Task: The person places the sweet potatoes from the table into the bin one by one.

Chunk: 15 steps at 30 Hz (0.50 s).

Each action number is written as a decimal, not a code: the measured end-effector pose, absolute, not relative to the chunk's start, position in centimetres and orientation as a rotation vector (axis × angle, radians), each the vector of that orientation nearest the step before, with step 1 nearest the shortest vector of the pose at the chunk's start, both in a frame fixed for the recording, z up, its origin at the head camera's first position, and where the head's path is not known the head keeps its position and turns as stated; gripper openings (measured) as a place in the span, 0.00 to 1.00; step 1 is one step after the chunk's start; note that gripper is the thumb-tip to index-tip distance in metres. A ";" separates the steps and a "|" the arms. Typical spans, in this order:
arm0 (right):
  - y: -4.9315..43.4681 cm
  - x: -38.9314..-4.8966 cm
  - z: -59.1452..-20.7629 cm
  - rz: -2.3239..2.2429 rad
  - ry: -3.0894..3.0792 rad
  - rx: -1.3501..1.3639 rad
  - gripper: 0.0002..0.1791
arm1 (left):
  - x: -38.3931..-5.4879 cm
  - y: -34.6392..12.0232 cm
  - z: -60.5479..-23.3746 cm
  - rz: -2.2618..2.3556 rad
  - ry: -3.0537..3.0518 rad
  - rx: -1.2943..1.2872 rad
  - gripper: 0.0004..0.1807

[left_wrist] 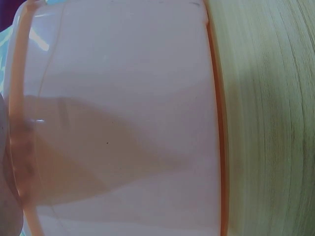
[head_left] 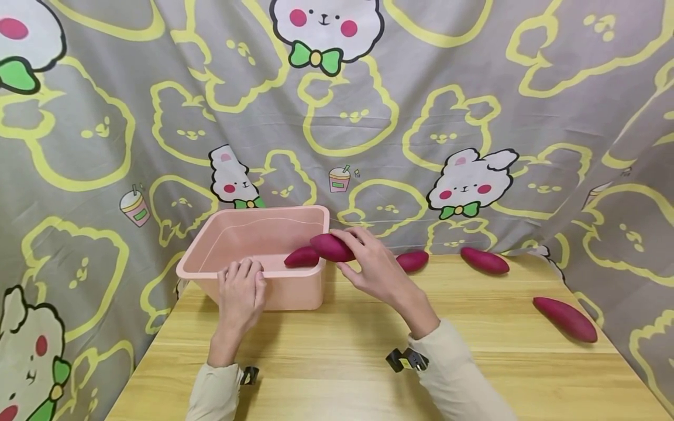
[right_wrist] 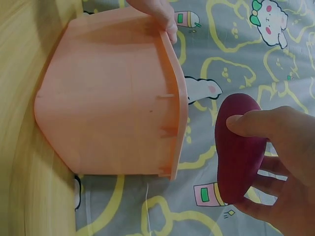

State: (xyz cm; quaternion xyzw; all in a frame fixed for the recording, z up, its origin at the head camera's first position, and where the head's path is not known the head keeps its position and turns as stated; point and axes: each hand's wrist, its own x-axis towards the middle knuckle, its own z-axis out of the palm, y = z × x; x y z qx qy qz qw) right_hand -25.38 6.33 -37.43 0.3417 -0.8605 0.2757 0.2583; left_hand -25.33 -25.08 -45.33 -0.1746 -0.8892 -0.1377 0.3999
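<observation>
One potato [head_left: 333,248] sits in the grasp of the right hand [head_left: 376,263], thumb on one face, fingers wrapped round the other. Its long axis runs roughly sideways, the slimmer end pointing left past the fingers and overlapping the right rim of the pink tub [head_left: 295,293] in the head view; the right wrist view shows it higher than that rim, with a gap between. That rim, at the near right corner, looks like the only obstacle between it and the opening. The left hand [head_left: 241,295], farther from the held piece, has its fingers curled over the tub's near rim. Inside, against the right end, a second potato [head_left: 300,257] lies partly hidden behind the held one. Three others rest on the tabletop [head_left: 337,365], nearer the right hand: a third potato [head_left: 414,262] just past it, partly covered; a fourth potato [head_left: 484,261] by the back edge; a fifth potato [head_left: 566,319] slanting near the right edge. A patterned curtain [head_left: 358,88] hangs behind.
</observation>
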 end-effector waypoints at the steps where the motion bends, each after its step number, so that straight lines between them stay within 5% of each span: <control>1: 6.2 -25.4 -37.4 0.751 -2.329 0.933 0.34 | -25.3 -25.1 -45.3 -0.348 -2.248 -0.442 0.19; 15: 3.8 -25.9 -36.9 0.739 -2.296 0.985 0.29 | -25.3 -25.0 -45.4 -0.352 -2.231 -0.446 0.18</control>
